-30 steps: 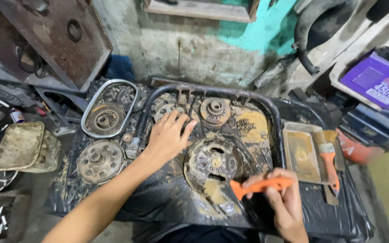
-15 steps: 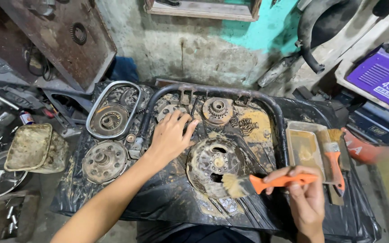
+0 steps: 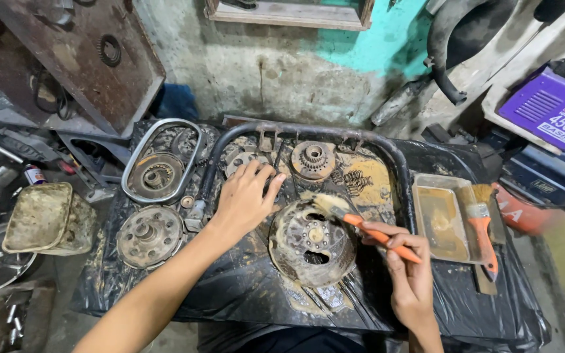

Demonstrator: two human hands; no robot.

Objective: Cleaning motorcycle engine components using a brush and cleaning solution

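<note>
Orange is the handle of the paintbrush [image 3: 361,225] that the right hand [image 3: 408,278] holds closed in its fingers. Its bristles touch the upper edge of the greasy round drum [image 3: 312,243], which lies on the black plastic sheet [image 3: 230,287], just left of this hand. The left hand [image 3: 243,199] rests flat with spread fingers, holding nothing, just beside the drum on its upper left. A second brush [image 3: 482,229] lies on a shallow tray [image 3: 439,222], to the right.
</note>
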